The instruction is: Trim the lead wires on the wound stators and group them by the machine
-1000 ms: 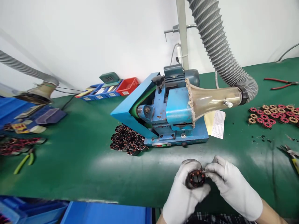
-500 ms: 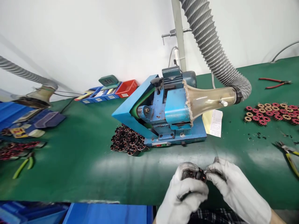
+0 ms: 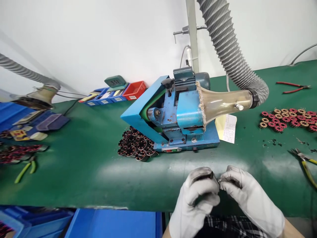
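My left hand (image 3: 194, 201), in a white glove with darkened fingertips, is closed around a dark motor stator (image 3: 203, 177) above the bench's front edge. Its fingers hide most of the stator. Close on the right, my gloved right hand (image 3: 247, 193) has thumb and forefinger pinched together at the stator's side. Whatever is in that pinch is too small to make out. A cluster of similar stators (image 3: 135, 145) with copper windings stands on the green bench, against the blue belt machine (image 3: 189, 110).
A clear hood (image 3: 223, 103) with a grey hose (image 3: 230, 53) joins the machine's right side. Red and tan wound cores (image 3: 288, 119), red-handled pliers (image 3: 292, 87) and yellow-handled cutters (image 3: 305, 167) lie at right. Blue bins (image 3: 114, 226) sit below the front edge; green-handled pliers (image 3: 24, 172) lie left.
My left hand has turned the stator, so its windings no longer face me. My right hand keeps its pinch beside it. The whole view has shifted slightly.
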Action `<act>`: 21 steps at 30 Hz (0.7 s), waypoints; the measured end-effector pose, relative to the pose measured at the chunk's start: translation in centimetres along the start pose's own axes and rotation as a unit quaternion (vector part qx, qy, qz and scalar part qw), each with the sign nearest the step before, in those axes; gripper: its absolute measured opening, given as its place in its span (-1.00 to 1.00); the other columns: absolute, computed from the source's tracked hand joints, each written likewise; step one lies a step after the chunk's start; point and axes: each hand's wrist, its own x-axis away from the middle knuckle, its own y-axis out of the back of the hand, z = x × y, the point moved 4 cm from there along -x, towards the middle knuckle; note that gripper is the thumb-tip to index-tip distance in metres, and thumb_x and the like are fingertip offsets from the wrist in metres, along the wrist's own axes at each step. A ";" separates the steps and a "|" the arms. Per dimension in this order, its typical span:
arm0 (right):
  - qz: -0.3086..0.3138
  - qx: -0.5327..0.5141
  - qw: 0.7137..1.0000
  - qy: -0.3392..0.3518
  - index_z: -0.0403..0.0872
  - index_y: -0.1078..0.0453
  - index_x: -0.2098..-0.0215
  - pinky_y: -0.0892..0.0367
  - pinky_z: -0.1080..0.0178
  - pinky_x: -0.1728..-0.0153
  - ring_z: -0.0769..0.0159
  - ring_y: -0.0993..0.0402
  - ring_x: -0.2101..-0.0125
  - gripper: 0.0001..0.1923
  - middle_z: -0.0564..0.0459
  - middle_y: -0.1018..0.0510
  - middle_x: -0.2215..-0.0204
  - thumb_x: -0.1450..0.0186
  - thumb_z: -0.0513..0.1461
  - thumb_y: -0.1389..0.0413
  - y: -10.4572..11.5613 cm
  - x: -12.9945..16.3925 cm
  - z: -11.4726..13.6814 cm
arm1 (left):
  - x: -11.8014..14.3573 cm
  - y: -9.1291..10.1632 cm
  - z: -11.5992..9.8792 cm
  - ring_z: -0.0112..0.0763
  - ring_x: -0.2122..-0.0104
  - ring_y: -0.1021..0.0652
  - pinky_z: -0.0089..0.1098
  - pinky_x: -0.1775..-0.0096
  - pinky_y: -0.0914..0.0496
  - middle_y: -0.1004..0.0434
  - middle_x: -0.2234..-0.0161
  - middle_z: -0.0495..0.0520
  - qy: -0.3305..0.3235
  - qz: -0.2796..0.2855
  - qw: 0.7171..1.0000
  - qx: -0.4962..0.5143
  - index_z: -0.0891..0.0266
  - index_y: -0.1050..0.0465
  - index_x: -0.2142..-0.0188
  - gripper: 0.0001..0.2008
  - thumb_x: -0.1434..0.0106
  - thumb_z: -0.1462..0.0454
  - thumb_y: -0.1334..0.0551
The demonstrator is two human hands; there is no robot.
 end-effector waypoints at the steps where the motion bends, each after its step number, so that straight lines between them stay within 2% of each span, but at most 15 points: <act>1: 0.013 -0.016 1.000 -0.022 -0.04 -0.42 0.52 -0.40 0.20 0.41 0.24 -0.44 0.49 -0.85 0.05 -0.48 0.55 -0.15 -0.22 -0.05 -0.1 0.0 -0.1 | 0.0 0.1 0.0 -0.20 0.15 -0.50 -0.19 0.17 -0.49 -0.44 0.19 0.06 0.004 0.000 1.000 0.024 0.04 -0.31 0.10 -0.54 0.01 0.42 -0.24; 2: 0.032 -0.036 0.998 -0.045 -0.04 -0.39 0.54 -0.39 0.23 0.44 0.27 -0.42 0.51 -0.84 0.07 -0.45 0.57 -0.15 -0.22 -0.03 -0.3 0.0 -0.3 | -0.1 0.1 0.0 -0.19 0.14 -0.48 -0.18 0.16 -0.48 -0.41 0.16 0.07 0.010 0.009 0.998 0.054 0.03 -0.29 0.07 -0.49 0.02 0.42 -0.26; 4: 0.065 -0.060 0.993 -0.077 -0.03 -0.31 0.57 -0.36 0.26 0.51 0.30 -0.37 0.56 -0.82 0.11 -0.39 0.61 -0.17 -0.20 -0.02 -0.6 0.0 -0.5 | -0.3 0.0 0.0 -0.24 0.20 -0.49 -0.23 0.18 -0.48 -0.41 0.19 0.04 0.035 0.068 0.989 0.126 0.04 -0.32 0.12 -0.52 0.02 0.46 -0.27; 6: 0.060 -0.033 0.995 -0.073 -0.03 -0.30 0.56 -0.35 0.23 0.48 0.28 -0.37 0.53 -0.80 0.09 -0.39 0.59 -0.20 -0.18 0.00 -0.6 0.1 -0.5 | -0.5 -0.2 -0.2 -0.30 0.26 -0.50 -0.28 0.20 -0.48 -0.43 0.26 -0.01 0.053 0.137 0.969 0.197 0.07 -0.36 0.24 -0.63 0.01 0.49 -0.25; 7: 0.043 -0.004 0.997 -0.058 -0.04 -0.31 0.54 -0.35 0.20 0.44 0.26 -0.37 0.50 -0.79 0.07 -0.41 0.57 -0.21 -0.18 0.02 -0.5 0.1 -0.4 | -0.5 -0.3 -0.3 -0.31 0.28 -0.50 -0.29 0.21 -0.48 -0.44 0.28 -0.01 0.053 0.149 0.963 0.218 0.09 -0.37 0.29 -0.69 0.00 0.49 -0.23; 9: 0.002 0.053 0.998 -0.026 -0.04 -0.36 0.50 -0.32 0.14 0.35 0.21 -0.39 0.44 -0.78 0.02 -0.45 0.51 -0.24 -0.20 0.05 -0.4 0.1 -0.2 | -0.5 -0.4 -0.3 -0.31 0.25 -0.50 -0.31 0.21 -0.48 -0.42 0.26 0.02 0.024 0.130 0.970 0.203 0.11 -0.40 0.34 -0.76 -0.06 0.47 -0.19; 11: 0.002 0.057 0.998 -0.029 -0.03 -0.35 0.50 -0.31 0.17 0.38 0.24 -0.39 0.46 -0.78 0.04 -0.45 0.52 -0.25 -0.21 0.06 -0.6 -0.1 -0.4 | -0.2 -0.7 0.1 -0.28 0.17 -0.48 -0.31 0.19 -0.48 -0.38 0.18 0.08 -0.015 0.068 0.992 0.107 0.11 -0.40 0.21 -0.71 -0.10 0.47 -0.14; 13: 0.061 0.009 0.996 -0.068 -0.04 -0.28 0.54 -0.29 0.26 0.51 0.32 -0.34 0.56 -0.76 0.11 -0.38 0.62 -0.27 -0.19 0.06 -1.4 -0.5 -1.2 | 0.3 -1.3 0.9 -0.24 0.10 -0.45 -0.25 0.15 -0.47 -0.34 0.12 0.14 -0.054 0.004 0.998 -0.022 0.12 -0.31 0.03 -0.55 -0.11 0.50 -0.09; 15: 0.130 -0.034 0.986 -0.101 -0.03 -0.19 0.59 -0.24 0.35 0.63 0.40 -0.26 0.66 -0.70 0.18 -0.27 0.71 -0.30 -0.18 0.09 -2.4 -0.9 -2.1 | 0.8 -2.1 1.7 -0.18 0.04 -0.42 -0.15 0.09 -0.43 -0.33 0.09 0.17 -0.080 -0.026 0.991 -0.104 0.13 -0.24 -0.04 -0.47 -0.08 0.53 -0.07; 16: 0.152 -0.035 0.982 -0.103 -0.04 -0.17 0.61 -0.22 0.37 0.66 0.43 -0.24 0.69 -0.67 0.20 -0.24 0.74 -0.31 -0.18 0.12 -2.8 -1.2 -2.4 | 0.9 -2.5 2.2 -0.16 0.03 -0.42 -0.10 0.06 -0.40 -0.35 0.10 0.16 -0.079 -0.019 0.990 -0.113 0.14 -0.26 -0.01 -0.49 -0.07 0.53 -0.08; 18: 0.174 0.005 0.982 -0.079 -0.07 -0.22 0.61 -0.22 0.39 0.68 0.43 -0.25 0.71 -0.65 0.19 -0.25 0.75 -0.31 -0.22 0.14 -3.3 -1.9 -2.8 | 0.8 -3.1 3.4 -0.11 -0.01 -0.39 -0.04 0.02 -0.36 -0.41 0.14 0.12 -0.033 0.020 0.995 -0.087 0.16 -0.29 0.08 -0.56 -0.03 0.50 -0.17; 21: 0.193 0.095 0.976 -0.019 -0.12 -0.41 0.51 -0.27 0.35 0.59 0.38 -0.36 0.62 -0.74 0.09 -0.41 0.64 -0.26 -0.29 0.06 -3.5 -3.0 -2.3 | 0.4 -3.3 4.7 -0.04 -0.07 -0.34 -0.01 -0.01 -0.32 -0.46 0.16 0.09 0.049 0.083 0.995 -0.037 0.16 -0.31 0.16 -0.57 0.05 0.39 -0.33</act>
